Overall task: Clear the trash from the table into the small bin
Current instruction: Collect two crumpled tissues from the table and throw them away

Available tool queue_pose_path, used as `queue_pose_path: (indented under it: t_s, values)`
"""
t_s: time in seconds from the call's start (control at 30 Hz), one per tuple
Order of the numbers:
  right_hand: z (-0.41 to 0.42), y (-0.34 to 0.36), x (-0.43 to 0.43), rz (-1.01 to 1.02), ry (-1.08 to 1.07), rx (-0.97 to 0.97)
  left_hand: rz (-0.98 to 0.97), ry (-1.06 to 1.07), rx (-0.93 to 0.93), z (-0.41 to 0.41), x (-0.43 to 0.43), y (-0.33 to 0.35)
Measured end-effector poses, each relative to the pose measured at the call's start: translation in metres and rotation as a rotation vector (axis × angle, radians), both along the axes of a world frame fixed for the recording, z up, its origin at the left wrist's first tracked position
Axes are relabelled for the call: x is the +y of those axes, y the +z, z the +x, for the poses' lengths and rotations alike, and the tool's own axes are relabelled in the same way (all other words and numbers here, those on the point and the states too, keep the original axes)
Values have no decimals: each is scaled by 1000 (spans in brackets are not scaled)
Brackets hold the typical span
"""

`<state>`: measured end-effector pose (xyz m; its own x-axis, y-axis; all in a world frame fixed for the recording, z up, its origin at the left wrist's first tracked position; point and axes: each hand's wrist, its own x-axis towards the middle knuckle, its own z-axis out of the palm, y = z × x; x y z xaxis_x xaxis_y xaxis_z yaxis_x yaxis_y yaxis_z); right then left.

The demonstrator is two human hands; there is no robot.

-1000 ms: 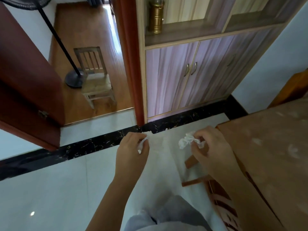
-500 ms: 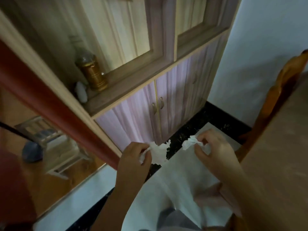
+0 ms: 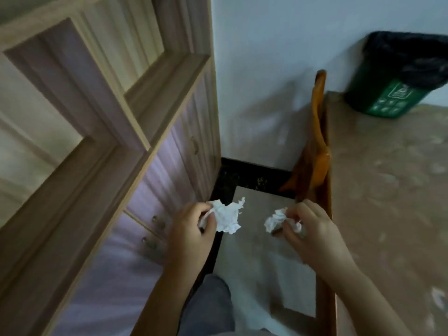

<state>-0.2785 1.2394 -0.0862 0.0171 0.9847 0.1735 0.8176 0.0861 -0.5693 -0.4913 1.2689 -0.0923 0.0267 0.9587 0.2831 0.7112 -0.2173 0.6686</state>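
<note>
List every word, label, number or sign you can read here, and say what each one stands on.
Green bin, front face: a white emblem above rows of small white marks, too blurred to read.
Left tissue, right tissue, cabinet, table: no writing visible.
Nothing legible anywhere in this view.

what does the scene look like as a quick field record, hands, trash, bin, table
left hand: pinches a crumpled tissue over the floor
right hand: pinches a smaller wad, close to the table edge
bin: green, black liner, on the table's far end by the wall
table: to the right of both hands
chair: wooden, against the table's left edge
status: neither piece is in the bin yet
</note>
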Motion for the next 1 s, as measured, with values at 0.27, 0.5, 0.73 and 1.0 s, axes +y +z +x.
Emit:
queue_pose_path:
  t_s: [0.27,0.5,0.73,1.0]
  values:
    - [1,14,104,81,-203,-39,2,-276,-95,29,143,0]
    - [64,13,162,79,-431,-30,-27,-412,-135,93,241,-11]
    - [158,23,230,149,-604,-13,52,-589,-73,200,339,16]
    - [238,28,288,174,-768,-79,114,-741,-46,290,414,33]
